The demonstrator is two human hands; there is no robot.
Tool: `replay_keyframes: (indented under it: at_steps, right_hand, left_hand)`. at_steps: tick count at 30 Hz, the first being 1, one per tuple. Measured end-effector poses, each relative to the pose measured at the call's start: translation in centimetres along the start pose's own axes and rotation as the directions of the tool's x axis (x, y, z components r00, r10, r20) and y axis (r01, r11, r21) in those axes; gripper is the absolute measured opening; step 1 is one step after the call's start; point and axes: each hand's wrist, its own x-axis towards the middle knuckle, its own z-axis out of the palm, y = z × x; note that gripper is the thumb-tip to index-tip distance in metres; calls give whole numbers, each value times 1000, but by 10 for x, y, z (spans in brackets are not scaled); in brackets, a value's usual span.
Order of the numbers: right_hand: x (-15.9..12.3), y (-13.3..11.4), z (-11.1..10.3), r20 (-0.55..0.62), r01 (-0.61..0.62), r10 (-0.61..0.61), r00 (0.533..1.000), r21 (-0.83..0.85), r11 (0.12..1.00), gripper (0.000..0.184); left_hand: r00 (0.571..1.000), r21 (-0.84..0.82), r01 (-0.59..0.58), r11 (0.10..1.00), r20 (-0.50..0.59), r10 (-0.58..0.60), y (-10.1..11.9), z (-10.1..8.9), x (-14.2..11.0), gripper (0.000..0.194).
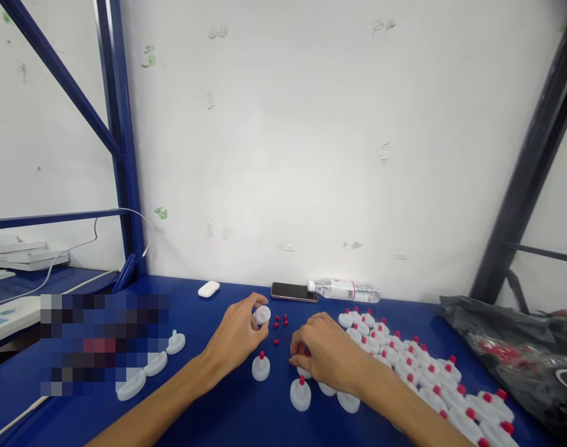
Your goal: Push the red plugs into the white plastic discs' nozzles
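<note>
Pinched between thumb and fingers of my left hand [240, 329] is a white plastic nozzle cap [263, 315], its round open side facing me. My right hand [327, 354] is closed, fingers curled toward the thumb over a white cap [304, 373] on the table; whether it grips anything is hidden. Several small red tips [276, 342] lie loose between the hands. A white nozzle cap with a red tip [261, 369] stands just below my left hand, and a second red-tipped cap [300, 395] sits below my right.
Several red-tipped caps [408, 360] cover the blue table's right side. Plain white caps [155, 364] line up at left. Along the wall lie a phone [293, 292], a water bottle [346, 290] and a white case [208, 289]. A dark plastic bag [492, 329] is far right.
</note>
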Motion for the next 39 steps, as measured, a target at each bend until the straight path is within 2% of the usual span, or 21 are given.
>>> replay_keyframes:
  at_steps: [4,10,16,19,23,25,27,34,39]
  right_hand:
    - [2,-3,6,-5,15,-16,1000,-27,1000,12]
    - [3,-8,14,-40,98,-101,994,-63,993,17]
    - [6,1,11,-251,92,-64,966,101,991,13]
    - [7,5,6,-377,92,-14,926,192,977,22]
    - [5,0,0,-508,179,58,859,405,896,18]
    - [4,-4,-1,-513,212,91,854,503,838,15]
    - [4,-7,0,-491,216,86,867,526,823,13]
    - [7,-4,11,-521,232,53,852,467,853,13]
    - [7,-1,15,-549,264,0,836,402,877,13]
  left_hand:
    - [1000,-74,-6,997,-13,5,1,1,0,29]
    - [999,-187,44,981,-13,-48,-3,1,0,29]
    - [996,-316,73,946,71,-53,-8,3,2,33]
    - [990,-395,78,915,137,-25,-6,6,1,32]
    - [974,-508,93,856,225,28,1,6,-4,32]
    - [969,-554,93,827,243,54,4,5,-6,30]
    - [968,-591,89,802,242,71,6,3,-7,29]
    - [968,-692,107,714,237,86,11,0,-8,31]
    - [956,-798,139,586,263,131,17,-8,-8,42]
